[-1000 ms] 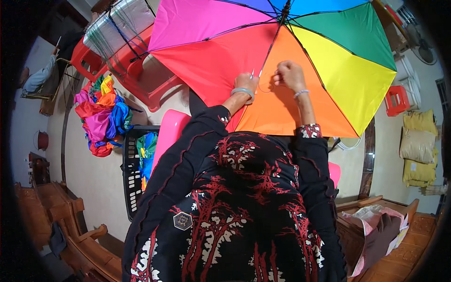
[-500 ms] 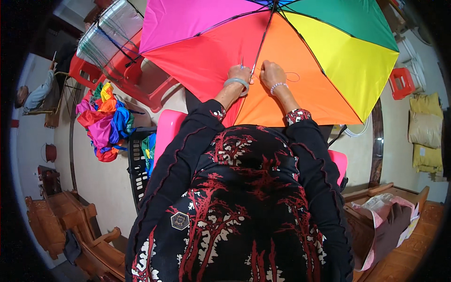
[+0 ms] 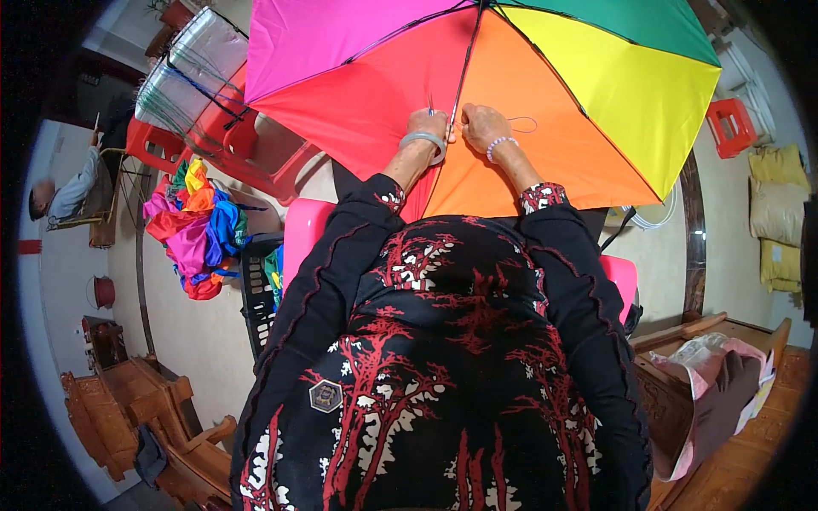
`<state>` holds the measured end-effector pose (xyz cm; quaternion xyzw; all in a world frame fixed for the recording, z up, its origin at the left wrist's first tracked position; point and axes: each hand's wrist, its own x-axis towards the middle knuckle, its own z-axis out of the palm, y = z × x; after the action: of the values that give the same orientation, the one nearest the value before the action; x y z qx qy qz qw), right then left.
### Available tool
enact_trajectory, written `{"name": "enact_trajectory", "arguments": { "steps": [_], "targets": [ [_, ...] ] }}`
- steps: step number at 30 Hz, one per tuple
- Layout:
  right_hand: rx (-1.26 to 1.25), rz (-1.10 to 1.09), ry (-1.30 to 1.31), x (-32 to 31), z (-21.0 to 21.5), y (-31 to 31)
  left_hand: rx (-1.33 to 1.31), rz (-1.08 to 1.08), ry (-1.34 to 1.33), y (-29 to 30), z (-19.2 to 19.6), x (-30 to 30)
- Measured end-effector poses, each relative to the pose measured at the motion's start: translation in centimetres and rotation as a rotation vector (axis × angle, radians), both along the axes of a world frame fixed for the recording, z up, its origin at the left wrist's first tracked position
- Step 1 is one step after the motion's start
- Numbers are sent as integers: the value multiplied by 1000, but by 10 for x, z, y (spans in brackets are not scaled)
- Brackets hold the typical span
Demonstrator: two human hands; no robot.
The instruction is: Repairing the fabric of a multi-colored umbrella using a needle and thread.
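Observation:
An opened umbrella (image 3: 579, 170) with rainbow-coloured panels lies spread over my lap, its inner side with dark ribs facing me. My left hand (image 3: 429, 125), with a pale bangle at the wrist, is closed at the rib (image 3: 460, 81) along the seam of the red and orange panels. A small thin pointed tool (image 3: 430, 104) sticks up from it; its kind is not clear. Close beside, my right hand (image 3: 486, 126), with a beaded bracelet, is closed in a pinch by the same rib. A thin thread (image 3: 530, 120) loops out past it over the orange panel. Its fingertips are mostly hidden.
On the left are a heap of colourful folded cloth (image 3: 198, 230), a black basket (image 3: 256, 289) and a red stool (image 3: 285, 170) by a silvery box (image 3: 192, 68). A person (image 3: 72, 192) is at far left. A red stool (image 3: 730, 128) and yellow sacks (image 3: 777, 204) are at right.
The view has shifted slightly, so the umbrella and both hands sit a little higher and further left. My right hand has turned slightly at the rib; both hands stay closed.

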<state>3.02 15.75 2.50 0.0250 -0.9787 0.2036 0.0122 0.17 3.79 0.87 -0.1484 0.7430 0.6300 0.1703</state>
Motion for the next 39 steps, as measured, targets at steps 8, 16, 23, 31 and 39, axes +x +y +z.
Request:
{"name": "enact_trajectory", "arguments": {
  "steps": [8, 16, 23, 31, 39],
  "targets": [
    [-44, 37, 107, -9, -17, 0, 31, -6, 36, 0, 5, 2],
    [-177, -9, 180, -11, -27, -4, 220, 37, -60, 2, 6, 2],
    [-218, 53, 160, -8, -19, -2, 270, 43, -106, 0, 7, 2],
    [-285, 119, 234, -9, -23, 3, 226, -32, -103, 3, 13, 2],
    [-144, -2, 61, -8, -11, -2, 198, 179, 6, 6, -6, 3]
  ]
}}
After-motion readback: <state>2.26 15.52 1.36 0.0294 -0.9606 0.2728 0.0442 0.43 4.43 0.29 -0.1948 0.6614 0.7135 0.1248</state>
